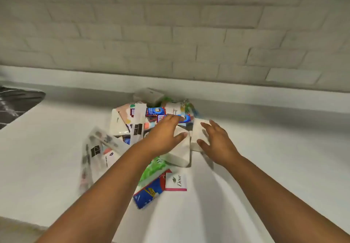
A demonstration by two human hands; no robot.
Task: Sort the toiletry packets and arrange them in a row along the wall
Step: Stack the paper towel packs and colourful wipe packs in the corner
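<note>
A jumbled pile of toiletry packets [132,121] lies on the white counter [265,157] near the wall. My left hand [164,134] reaches over the pile and grips a white box [181,151] at its top edge. Beside it my right hand [216,142] holds a second white box [198,134], fingers on its face and thumb at its lower edge. A white Dove packet [177,182], a green packet [155,168] and a blue and red packet [147,193] lie in front. A grey box [147,95] sits at the back of the pile.
A pale brick wall [170,34] with a low ledge [246,93] runs along the back of the counter. A dark marbled surface [13,102] shows at the far left. Clear printed sachets [94,151] spill off the pile's left side.
</note>
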